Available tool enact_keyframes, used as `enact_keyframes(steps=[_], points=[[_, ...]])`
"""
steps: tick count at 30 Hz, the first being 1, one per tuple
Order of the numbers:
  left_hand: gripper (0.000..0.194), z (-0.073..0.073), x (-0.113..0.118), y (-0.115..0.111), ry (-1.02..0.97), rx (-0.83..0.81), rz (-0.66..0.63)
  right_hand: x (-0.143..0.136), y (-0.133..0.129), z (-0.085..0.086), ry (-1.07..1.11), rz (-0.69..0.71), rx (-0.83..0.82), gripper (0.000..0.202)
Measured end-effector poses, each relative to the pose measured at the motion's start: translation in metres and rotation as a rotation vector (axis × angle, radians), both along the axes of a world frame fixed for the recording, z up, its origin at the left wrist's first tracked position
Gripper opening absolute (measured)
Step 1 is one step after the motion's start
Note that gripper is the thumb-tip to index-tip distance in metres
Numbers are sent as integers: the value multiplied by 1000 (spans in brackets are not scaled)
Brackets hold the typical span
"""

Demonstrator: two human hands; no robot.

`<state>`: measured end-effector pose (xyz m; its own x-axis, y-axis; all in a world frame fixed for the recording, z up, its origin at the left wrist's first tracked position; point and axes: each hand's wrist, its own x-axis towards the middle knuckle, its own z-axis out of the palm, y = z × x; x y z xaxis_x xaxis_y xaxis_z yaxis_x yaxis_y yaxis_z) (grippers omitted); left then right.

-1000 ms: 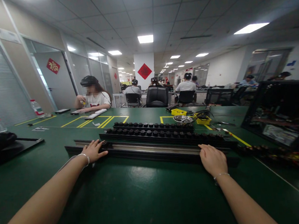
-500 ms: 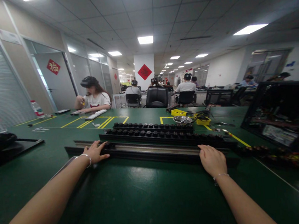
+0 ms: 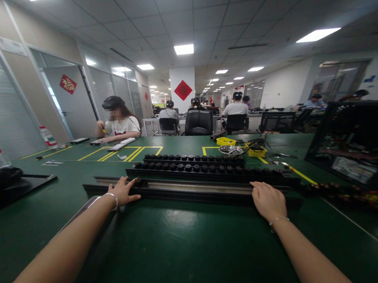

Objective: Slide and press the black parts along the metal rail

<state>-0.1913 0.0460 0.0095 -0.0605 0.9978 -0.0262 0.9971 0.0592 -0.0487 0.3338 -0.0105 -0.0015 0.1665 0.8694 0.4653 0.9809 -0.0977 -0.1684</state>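
Observation:
A long black rail with a metallic strip (image 3: 187, 186) lies across the green table. My left hand (image 3: 123, 192) rests on its left part, fingers spread, beside a small black piece on the rail. Near the right end my right hand (image 3: 268, 199) touches the rail with its fingertips; the fingers are bent over it, and what they grip, if anything, is hidden. Behind the rail stand two rows of small black round parts on black strips, a nearer row (image 3: 192, 168) and a farther row (image 3: 194, 158).
A metal bowl (image 3: 231, 150) and yellow trays (image 3: 225, 141) with cables sit behind the rows. A large black open-framed case (image 3: 348, 151) stands at the right. A black bag (image 3: 0, 181) lies left. Across the table sits a person (image 3: 121, 124).
My left hand has shifted very slightly to the right. My right hand stays in the same place on the rail.

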Motion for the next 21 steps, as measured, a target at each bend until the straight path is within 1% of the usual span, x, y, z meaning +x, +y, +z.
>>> enact_keyframes(steps=[12,21], points=[[92,5,9,-6,30,4,2,0,1,-1,-19,3,34,46],[94,6,17,-8,7,11,-10,-1,-2,2,-1,9,4,48]])
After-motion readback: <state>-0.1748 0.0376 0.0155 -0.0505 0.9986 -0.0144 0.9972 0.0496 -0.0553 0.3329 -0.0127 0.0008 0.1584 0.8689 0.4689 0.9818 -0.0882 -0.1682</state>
